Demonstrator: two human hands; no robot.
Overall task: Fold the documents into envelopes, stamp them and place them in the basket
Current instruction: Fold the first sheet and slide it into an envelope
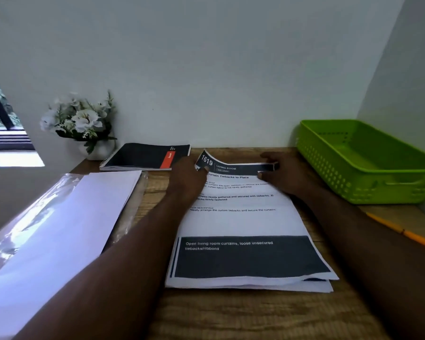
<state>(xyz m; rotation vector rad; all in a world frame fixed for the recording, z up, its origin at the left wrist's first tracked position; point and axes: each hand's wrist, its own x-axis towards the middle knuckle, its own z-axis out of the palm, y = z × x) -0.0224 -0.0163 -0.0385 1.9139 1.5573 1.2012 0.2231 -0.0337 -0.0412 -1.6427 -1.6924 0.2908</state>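
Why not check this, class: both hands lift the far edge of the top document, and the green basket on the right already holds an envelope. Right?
Not quite. The head view shows the green basket holding nothing. The left hand and right hand do lift the top document at its far edge.

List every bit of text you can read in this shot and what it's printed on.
All on the top sheet of the paper stack:
"1619"
"LIVING ROOM"
"Curtain Tiebacks to Place", its start hidden by the left hand
"Neatly arrange the curtain tiebacks and secure the curtains"
"Open living room curtains, loose unsecured tiebacks/ribbons"
Smaller lines: blurred.
Notebook red label: unreadable.
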